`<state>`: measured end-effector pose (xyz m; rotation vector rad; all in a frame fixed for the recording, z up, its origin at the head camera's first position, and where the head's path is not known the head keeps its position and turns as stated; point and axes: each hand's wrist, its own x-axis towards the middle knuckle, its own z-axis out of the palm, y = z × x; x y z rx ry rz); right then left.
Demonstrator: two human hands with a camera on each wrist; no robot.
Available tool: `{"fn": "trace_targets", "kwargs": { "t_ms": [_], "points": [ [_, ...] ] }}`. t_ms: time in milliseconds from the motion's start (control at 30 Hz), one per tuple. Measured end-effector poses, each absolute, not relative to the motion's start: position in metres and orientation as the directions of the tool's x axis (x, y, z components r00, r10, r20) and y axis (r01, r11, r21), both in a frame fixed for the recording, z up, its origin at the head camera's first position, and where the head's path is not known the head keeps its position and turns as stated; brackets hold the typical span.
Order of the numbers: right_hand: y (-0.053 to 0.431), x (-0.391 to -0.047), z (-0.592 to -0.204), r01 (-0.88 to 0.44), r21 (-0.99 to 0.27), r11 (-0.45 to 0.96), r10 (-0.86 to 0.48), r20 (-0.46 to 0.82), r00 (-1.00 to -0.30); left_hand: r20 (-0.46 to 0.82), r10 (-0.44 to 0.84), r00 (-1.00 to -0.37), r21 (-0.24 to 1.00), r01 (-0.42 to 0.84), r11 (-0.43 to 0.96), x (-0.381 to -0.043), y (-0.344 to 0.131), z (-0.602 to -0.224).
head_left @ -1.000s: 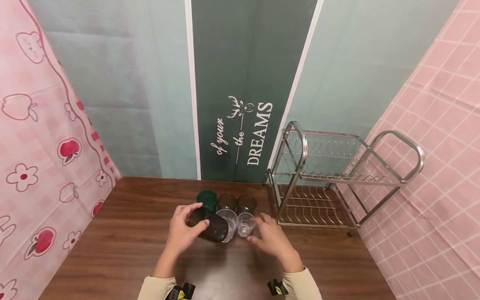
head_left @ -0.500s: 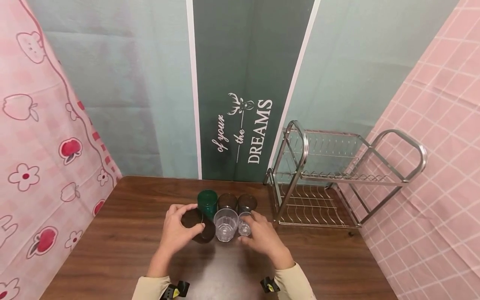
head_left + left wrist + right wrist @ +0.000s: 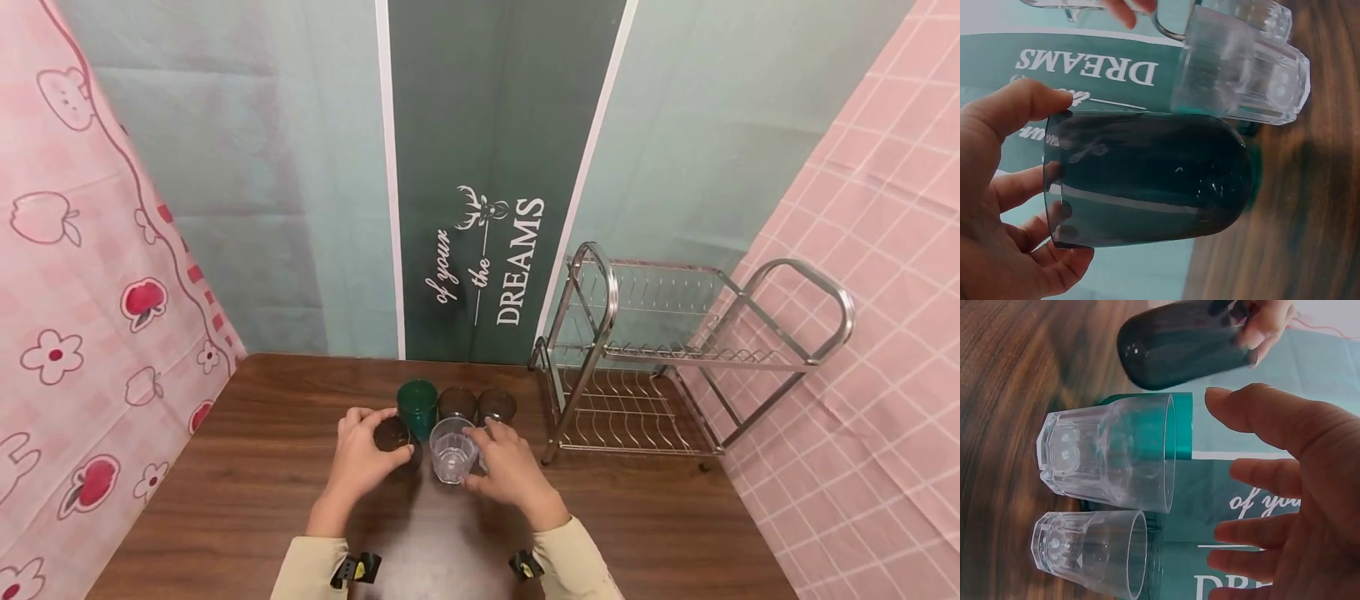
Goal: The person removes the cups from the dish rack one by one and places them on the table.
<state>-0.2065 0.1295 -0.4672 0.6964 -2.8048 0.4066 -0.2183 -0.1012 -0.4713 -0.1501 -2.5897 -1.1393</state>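
My left hand (image 3: pixel 358 454) grips a dark smoky tumbler (image 3: pixel 392 437) near its rim, thumb on one side and fingers on the other. In the right wrist view this tumbler (image 3: pixel 1179 347) sits higher than the glasses and tilts slightly. My right hand (image 3: pixel 512 468), fingers spread, is beside the rims of a large clear glass (image 3: pixel 1110 453) and a smaller clear glass (image 3: pixel 1088 550). A gap shows between that hand and both glasses. In the head view the right hand mostly covers the smaller one. Behind them stands a green cup (image 3: pixel 417 407).
Two brown tumblers, one in the middle (image 3: pixel 457 403) and one at the right (image 3: pixel 497 405), stand in the back row beside the green cup. A two-tier metal dish rack (image 3: pixel 637 358) is at the right of the wooden table (image 3: pixel 247 492). Curtains hang behind.
My left hand has drawn the dark tumbler left, off the large clear glass, and turned it more upright. My right hand has moved left from the small glass toward the large one.
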Motion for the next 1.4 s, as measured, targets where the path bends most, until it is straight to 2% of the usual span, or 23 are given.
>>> {"fn": "trace_targets", "kwargs": {
  "t_ms": [467,1000,1400],
  "points": [
    [0.116,-0.22,-0.471,-0.472,-0.201,0.858,-0.428,0.227,-0.875,0.308,0.028,-0.951,0.69,0.243,0.681,-0.235,-0.093,-0.501],
    [0.11,-0.231,-0.481,-0.452,-0.197,0.87,-0.416,0.197,-0.888,0.419,0.036,-0.907,0.676,0.338,0.655,-0.246,-0.087,-0.517],
    [0.108,-0.234,-0.482,-0.45,-0.206,0.869,-0.416,0.189,-0.89,0.433,0.047,-0.9,0.648,0.347,0.678,-0.246,-0.086,-0.519]
  ]
}}
